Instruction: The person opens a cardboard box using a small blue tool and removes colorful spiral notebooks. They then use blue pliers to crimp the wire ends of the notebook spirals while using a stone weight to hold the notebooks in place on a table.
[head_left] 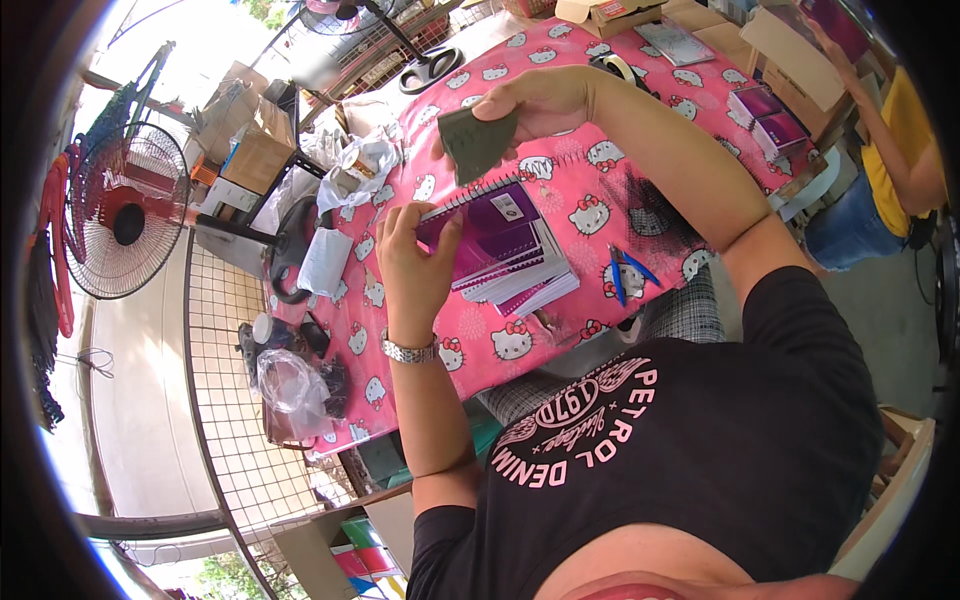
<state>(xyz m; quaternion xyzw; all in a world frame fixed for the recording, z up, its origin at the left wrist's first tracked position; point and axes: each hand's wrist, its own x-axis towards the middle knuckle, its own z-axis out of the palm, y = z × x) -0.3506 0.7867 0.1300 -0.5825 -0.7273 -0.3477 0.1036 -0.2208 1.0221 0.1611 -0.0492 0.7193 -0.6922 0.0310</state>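
Left hand point(412, 250) curved at left edge of purple notebook stack point(500, 245), grip unclear | stack lay on counter point(620, 180), rightward, coil point(487, 190) slanting away | right hand point(540, 105), farther, pinched dark-green piece point(478, 148)

On my head feed: right hand point(548, 104) pinches a dark green flat piece point(474, 148); left hand point(412, 242) touches purple notebooks point(492, 236). I note a blue-handled tool point(629, 274) near them, on pink tablecloth point(478, 368).

pink-covered table point(480, 372), purple notebooks point(495, 238), blue-handled tool point(618, 284)
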